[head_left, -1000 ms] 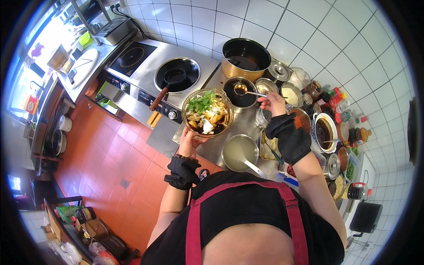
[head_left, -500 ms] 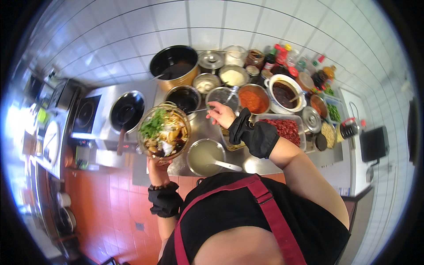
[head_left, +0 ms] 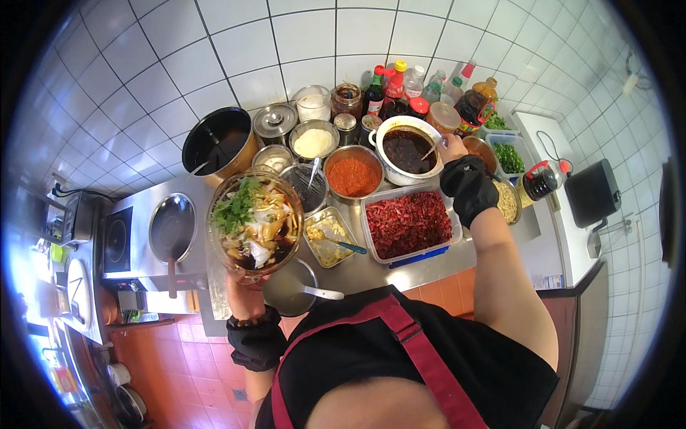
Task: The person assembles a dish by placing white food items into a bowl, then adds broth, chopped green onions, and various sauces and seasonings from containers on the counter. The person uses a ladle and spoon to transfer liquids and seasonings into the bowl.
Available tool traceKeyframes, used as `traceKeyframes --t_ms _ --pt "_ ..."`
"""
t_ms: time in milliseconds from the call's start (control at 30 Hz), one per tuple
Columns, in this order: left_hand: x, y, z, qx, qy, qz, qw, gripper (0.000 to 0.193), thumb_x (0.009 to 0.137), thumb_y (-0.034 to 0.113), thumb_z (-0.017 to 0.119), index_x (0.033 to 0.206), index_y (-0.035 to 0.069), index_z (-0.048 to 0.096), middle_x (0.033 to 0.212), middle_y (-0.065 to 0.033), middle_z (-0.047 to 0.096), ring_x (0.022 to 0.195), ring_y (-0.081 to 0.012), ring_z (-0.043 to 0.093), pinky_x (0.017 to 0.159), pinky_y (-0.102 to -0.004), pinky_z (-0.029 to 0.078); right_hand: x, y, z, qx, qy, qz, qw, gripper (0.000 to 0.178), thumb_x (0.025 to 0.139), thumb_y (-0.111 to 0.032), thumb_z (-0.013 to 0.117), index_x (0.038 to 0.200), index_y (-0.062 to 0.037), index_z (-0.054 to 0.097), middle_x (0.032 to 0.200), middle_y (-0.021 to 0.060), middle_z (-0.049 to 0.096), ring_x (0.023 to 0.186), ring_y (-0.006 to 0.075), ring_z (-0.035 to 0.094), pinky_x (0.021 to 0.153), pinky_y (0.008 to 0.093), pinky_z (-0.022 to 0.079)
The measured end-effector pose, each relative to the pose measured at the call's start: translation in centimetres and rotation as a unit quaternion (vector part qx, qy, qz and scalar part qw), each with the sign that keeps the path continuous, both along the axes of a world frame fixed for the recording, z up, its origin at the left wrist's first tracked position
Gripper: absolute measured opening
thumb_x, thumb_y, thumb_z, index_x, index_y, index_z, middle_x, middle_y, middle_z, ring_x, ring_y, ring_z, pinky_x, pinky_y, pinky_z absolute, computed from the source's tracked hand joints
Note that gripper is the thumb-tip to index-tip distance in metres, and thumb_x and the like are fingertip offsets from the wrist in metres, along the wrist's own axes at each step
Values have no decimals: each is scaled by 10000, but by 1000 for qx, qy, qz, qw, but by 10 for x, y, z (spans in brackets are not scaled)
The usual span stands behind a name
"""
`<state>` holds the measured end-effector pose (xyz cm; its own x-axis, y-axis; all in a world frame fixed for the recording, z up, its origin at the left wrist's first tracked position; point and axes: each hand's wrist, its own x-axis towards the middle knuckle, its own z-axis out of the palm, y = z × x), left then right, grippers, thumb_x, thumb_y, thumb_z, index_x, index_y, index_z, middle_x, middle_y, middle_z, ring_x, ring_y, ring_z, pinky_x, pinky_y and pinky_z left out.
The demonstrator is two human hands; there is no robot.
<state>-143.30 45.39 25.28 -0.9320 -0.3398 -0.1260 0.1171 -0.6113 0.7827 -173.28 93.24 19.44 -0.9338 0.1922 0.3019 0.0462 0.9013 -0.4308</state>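
Observation:
My left hand [head_left: 244,287] holds up a clear glass bowl [head_left: 211,214] from below, its fingers partly hidden by it. Inside lie chopped green herbs [head_left: 237,207], pale sliced pieces, something white and a dark sauce. At the right, my right hand [head_left: 451,149] is closed on the handle end of a spoon [head_left: 431,151]. That spoon leans in a white two-handled pot [head_left: 386,170] of dark brown sauce, its lower end sunk out of sight. Close by stand a bowl of red chilli paste [head_left: 354,174] and a plastic tub of chopped dark-red pieces [head_left: 407,225].
Under the glass bowl sits a bowl of cloudy liquid [head_left: 282,292] with a white ladle [head_left: 323,293]. A tray [head_left: 329,250] holds chopped garlic-like bits and a green-handled spoon. Several bottles [head_left: 374,91] line the wall. A large pot [head_left: 214,143] and a wok [head_left: 173,225] stand left.
My right hand has moved right, from above the small bowls to the spoon in the white pot, and grips it. The view has shifted; my left hand still holds the glass bowl.

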Motion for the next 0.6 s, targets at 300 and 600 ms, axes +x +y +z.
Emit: traceKeyframes --t_ms 300,600 --pt "-28 53 30 -41 -35 -53 997 652 761 317 589 1308 44 362 1150 -108 572 878 -210 638 643 -280 530 -58 36 -30 -26 -96 -46 994 385 692 -333 724 878 -17 609 840 173 635 811 313 614 745 375 475" --pt "-46 77 24 -25 4 -123 992 532 799 215 499 1290 37 398 1176 -116 573 914 -218 634 685 -300 544 16 -23 28 -78 -58 258 961 189 812 -228 573 855 -62 653 741 134 646 715 291 632 660 355 486"
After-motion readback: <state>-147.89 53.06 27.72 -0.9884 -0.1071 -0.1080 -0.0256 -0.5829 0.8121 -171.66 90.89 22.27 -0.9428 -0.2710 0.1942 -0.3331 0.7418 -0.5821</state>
